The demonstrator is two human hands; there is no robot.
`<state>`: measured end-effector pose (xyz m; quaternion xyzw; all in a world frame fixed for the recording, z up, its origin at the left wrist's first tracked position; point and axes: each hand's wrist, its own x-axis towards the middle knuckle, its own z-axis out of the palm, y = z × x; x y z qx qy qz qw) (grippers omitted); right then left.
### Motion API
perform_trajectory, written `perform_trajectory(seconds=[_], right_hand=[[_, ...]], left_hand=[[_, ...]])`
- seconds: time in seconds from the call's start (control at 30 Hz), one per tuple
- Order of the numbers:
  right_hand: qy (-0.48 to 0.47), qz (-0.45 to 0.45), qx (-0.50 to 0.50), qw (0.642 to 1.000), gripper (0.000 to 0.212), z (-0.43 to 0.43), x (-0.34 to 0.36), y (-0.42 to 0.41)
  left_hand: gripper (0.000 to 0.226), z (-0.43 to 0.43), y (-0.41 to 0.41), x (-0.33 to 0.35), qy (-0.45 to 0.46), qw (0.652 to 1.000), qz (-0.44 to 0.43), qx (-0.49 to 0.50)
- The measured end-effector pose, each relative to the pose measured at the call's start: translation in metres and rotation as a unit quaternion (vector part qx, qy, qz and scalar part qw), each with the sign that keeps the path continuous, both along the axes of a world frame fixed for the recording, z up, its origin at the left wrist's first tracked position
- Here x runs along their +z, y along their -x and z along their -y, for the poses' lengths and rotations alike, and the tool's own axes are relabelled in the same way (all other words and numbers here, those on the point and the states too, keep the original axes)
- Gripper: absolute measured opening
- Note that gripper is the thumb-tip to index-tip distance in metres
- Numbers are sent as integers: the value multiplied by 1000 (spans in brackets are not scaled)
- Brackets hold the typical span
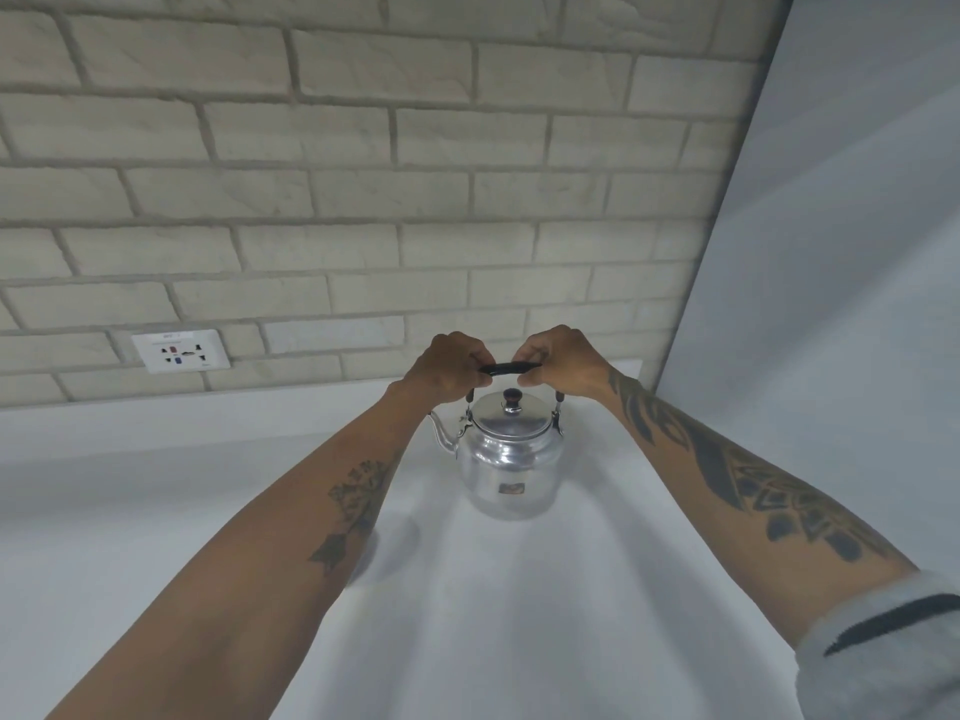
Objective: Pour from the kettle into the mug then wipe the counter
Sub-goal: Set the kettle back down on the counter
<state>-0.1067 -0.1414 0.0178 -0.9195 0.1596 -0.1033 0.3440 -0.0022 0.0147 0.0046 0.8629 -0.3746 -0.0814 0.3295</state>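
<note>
A shiny metal kettle (511, 462) stands upright on the white counter (493, 615), its lid on with a dark knob and its spout pointing left. Its black handle arches over the lid. My left hand (447, 368) grips the handle's left end and my right hand (563, 361) grips its right end. A faint roundish shape shows just right of my left forearm near the counter; I cannot tell what it is. No mug or cloth is clearly in view.
A pale brick wall (363, 200) runs along the back of the counter, with a white power socket (181, 350) low on the left. A plain white wall (857, 252) closes off the right side.
</note>
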Motion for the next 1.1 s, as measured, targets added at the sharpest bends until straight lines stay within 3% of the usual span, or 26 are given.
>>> perform_trajectory(seconds=[1.1], right_hand=[[84, -23, -26, 996, 27, 15, -48, -53]], left_hand=[[22, 34, -35, -52, 1, 996, -14, 87]])
